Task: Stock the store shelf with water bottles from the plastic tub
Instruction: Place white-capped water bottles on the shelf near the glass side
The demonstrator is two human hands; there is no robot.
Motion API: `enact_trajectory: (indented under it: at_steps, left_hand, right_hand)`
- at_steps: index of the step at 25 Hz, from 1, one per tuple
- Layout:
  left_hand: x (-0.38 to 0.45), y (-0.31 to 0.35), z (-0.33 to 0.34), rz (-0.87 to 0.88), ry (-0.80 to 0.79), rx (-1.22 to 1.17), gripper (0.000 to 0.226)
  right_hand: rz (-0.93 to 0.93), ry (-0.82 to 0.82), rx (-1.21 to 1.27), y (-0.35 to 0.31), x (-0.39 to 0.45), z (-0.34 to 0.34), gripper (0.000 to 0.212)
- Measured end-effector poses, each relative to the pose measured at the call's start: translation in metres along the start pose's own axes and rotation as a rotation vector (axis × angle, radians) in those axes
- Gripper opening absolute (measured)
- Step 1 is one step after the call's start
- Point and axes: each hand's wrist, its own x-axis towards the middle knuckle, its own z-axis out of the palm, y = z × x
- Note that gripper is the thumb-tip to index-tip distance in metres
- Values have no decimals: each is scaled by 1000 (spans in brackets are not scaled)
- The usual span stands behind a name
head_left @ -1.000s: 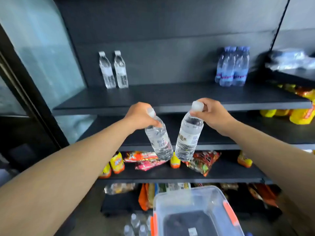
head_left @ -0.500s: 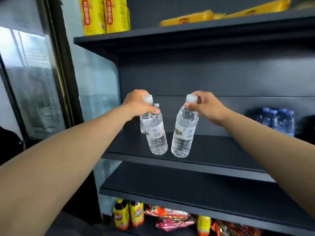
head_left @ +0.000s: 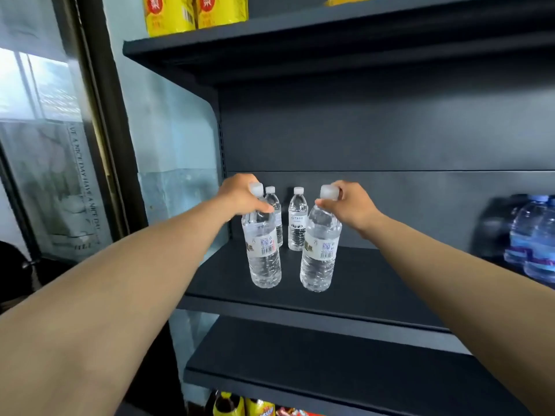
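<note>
While both arms reach over the dark grey metal shelf (head_left: 360, 283), the left hand (head_left: 240, 195) grasps by its neck a clear plastic water bottle with a white cap (head_left: 263, 250), and the right hand (head_left: 350, 205) pinches the cap of a second clear bottle (head_left: 319, 253); both hang upright near the shelf's front edge, whether touching it I cannot tell. Behind them, two more clear bottles (head_left: 297, 220) stand at the shelf's back. Blue-labelled bottles (head_left: 534, 235) sit at the shelf's right end
</note>
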Motion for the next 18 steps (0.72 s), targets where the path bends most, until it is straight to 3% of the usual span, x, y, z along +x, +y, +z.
enact_trajectory:
  at_steps: [9,18]
  left_hand:
    - [108,-99,57,72,-190,-96,60]
    - [160,-132,96,57,-313,-528,55]
  right_hand:
    - [188,95,-102,51,70,85,29]
    - [175,168,-33,79,123,123,29]
